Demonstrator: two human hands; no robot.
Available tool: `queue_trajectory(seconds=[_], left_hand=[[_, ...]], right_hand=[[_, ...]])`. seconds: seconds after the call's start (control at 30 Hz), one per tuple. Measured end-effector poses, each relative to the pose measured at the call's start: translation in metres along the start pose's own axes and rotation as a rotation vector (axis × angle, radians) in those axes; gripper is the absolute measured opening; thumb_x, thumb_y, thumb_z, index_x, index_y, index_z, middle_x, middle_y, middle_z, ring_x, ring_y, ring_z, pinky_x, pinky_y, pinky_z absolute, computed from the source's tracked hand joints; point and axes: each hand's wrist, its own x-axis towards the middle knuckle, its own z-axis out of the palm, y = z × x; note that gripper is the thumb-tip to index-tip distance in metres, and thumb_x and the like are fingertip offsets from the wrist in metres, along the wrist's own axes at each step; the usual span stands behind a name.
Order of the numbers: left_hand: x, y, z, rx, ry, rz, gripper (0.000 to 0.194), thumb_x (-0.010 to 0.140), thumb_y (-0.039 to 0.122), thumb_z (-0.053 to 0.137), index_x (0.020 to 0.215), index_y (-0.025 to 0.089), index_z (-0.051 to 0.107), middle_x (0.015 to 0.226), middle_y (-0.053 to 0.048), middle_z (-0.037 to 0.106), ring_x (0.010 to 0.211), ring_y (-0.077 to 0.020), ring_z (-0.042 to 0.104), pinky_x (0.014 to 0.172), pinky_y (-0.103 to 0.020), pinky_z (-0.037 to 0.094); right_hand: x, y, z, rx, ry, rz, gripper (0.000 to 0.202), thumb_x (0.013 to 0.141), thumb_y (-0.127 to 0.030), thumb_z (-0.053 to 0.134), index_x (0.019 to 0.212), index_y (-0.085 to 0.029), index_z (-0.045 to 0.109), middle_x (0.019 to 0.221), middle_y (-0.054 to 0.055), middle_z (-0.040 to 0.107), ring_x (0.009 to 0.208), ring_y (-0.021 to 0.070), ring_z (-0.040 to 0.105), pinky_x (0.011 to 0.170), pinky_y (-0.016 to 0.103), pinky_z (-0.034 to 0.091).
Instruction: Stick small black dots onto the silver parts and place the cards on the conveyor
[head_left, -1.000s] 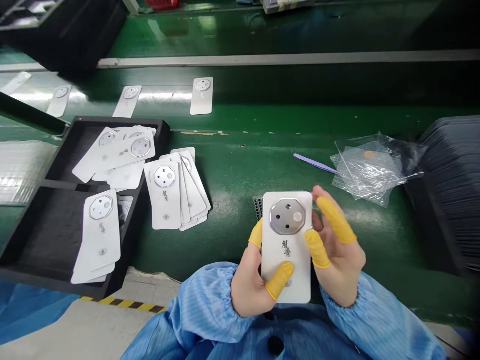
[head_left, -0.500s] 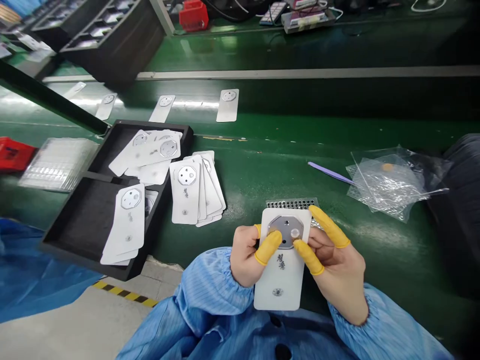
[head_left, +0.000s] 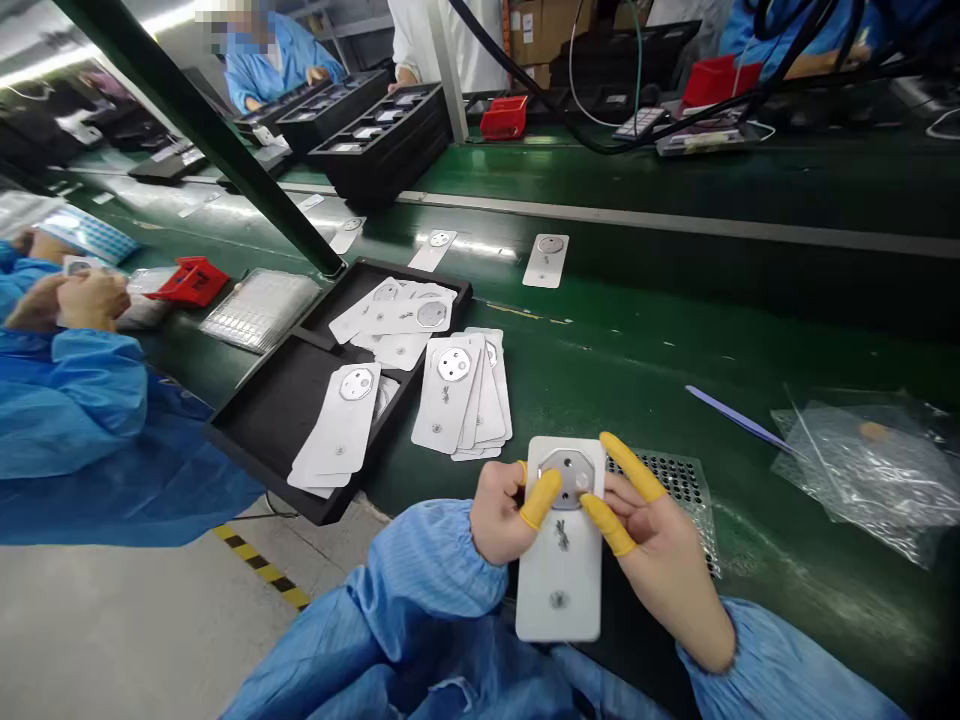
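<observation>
A white card with dark printed marks is held upright in front of me. Near its top sits a grey octagonal plate with small dark holes and a pale round spot. My left hand is closed on the card's left edge, its yellow-cotted thumb pressed on the plate. From the other side, my right hand pinches the card, thumb at the plate's lower right and other fingers partly hidden behind. Its index finger points up by the top right corner. Beside that hand lies a clear sheet of black dots.
To the left, a black tray holds several similar cards, with a fanned stack beside it. Purple tweezers and crumpled clear bags lie on the right. A co-worker's hands are at far left, near a red bin.
My view has turned left and up, so the bench things appear farther right and co-workers show. Both hands keep the card, and the dotted sheet is less covered.
</observation>
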Motion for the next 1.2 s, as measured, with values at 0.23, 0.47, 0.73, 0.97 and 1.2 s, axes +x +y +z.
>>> queue_trajectory(seconds=[0.23, 0.47, 0.73, 0.97, 1.2], left_hand=[[0.070, -0.020, -0.099, 0.541, 0.348, -0.120, 0.036, 0.084, 0.049, 0.049, 0.076, 0.016, 0.059, 0.071, -0.007, 0.066, 0.070, -0.0231, 0.063, 0.061, -0.030, 0.045], [0.107, -0.045, -0.114, 0.833, 0.579, -0.183, 0.027, 0.081, 0.044, 0.058, 0.075, 0.018, 0.058, 0.067, -0.007, 0.059, 0.077, -0.0281, 0.062, 0.069, -0.034, 0.043], [0.109, -0.065, -0.114, 0.916, 0.547, -0.049, 0.042, 0.079, 0.035, 0.059, 0.111, 0.007, 0.060, 0.114, -0.022, 0.054, 0.114, -0.0370, 0.047, 0.101, -0.051, 0.033], [0.058, -0.041, -0.123, 0.814, 0.459, 0.019, 0.057, 0.084, 0.040, 0.052, 0.130, 0.008, 0.051, 0.128, -0.020, 0.053, 0.117, -0.0331, 0.053, 0.097, -0.046, 0.045], [-0.016, -0.021, -0.001, 0.179, -0.112, -0.091, 0.032, 0.084, 0.039, 0.057, 0.097, 0.013, 0.070, 0.090, -0.011, 0.074, 0.082, -0.0221, 0.069, 0.076, -0.034, 0.057]], right_hand=[[0.074, -0.007, 0.019, -0.211, -0.050, 0.160, 0.067, 0.088, -0.044, 0.051, 0.145, -0.025, 0.023, 0.146, 0.012, 0.040, 0.133, 0.0242, 0.042, 0.111, 0.049, 0.036], [0.127, 0.003, 0.109, -0.287, -0.136, 0.212, 0.076, 0.090, -0.038, 0.044, 0.148, -0.004, 0.007, 0.156, 0.020, 0.010, 0.145, 0.0276, 0.012, 0.119, 0.049, 0.015], [0.091, 0.006, 0.086, -0.354, -0.191, 0.040, 0.062, 0.086, -0.033, 0.053, 0.143, -0.019, 0.033, 0.152, 0.010, 0.031, 0.142, 0.0230, 0.028, 0.117, 0.044, 0.026], [-0.032, 0.033, -0.043, -0.847, 0.120, -0.371, 0.033, 0.086, -0.019, 0.059, 0.119, -0.022, 0.060, 0.128, 0.011, 0.059, 0.126, 0.0261, 0.051, 0.104, 0.050, 0.046], [-0.045, 0.053, -0.044, -0.767, 0.276, -0.508, 0.039, 0.082, -0.003, 0.058, 0.116, -0.023, 0.060, 0.120, 0.010, 0.064, 0.116, 0.0239, 0.058, 0.104, 0.053, 0.044]])
